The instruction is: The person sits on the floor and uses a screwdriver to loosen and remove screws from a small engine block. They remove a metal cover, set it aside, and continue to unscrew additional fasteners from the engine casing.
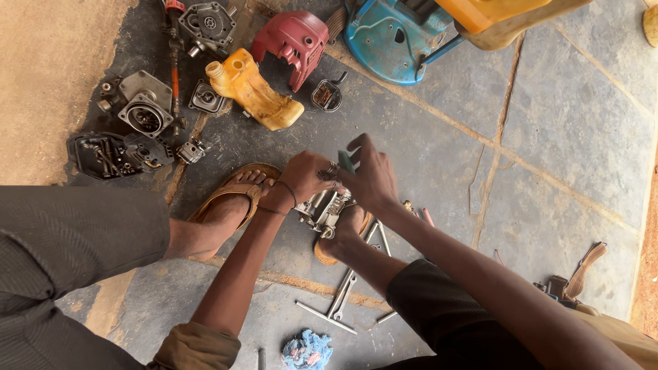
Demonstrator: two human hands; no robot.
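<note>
Left hand curled, fingers closed on top of small metal engine part, grey, blocky, greasy. Right hand arched over same part, fingertips pinching small green tool. Part sits just under both hands, between sandalled feet, on rough dark stone slab floor. Nearby: yellow plastic tank, smooth, stained; red plastic cover; steel wrenches, thin, shiny; blue-pink rag, fluffy.

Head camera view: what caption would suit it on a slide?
Left hand and right hand grip a metal engine part above sandalled feet, dismantled parts spread on the stone floor.
</note>
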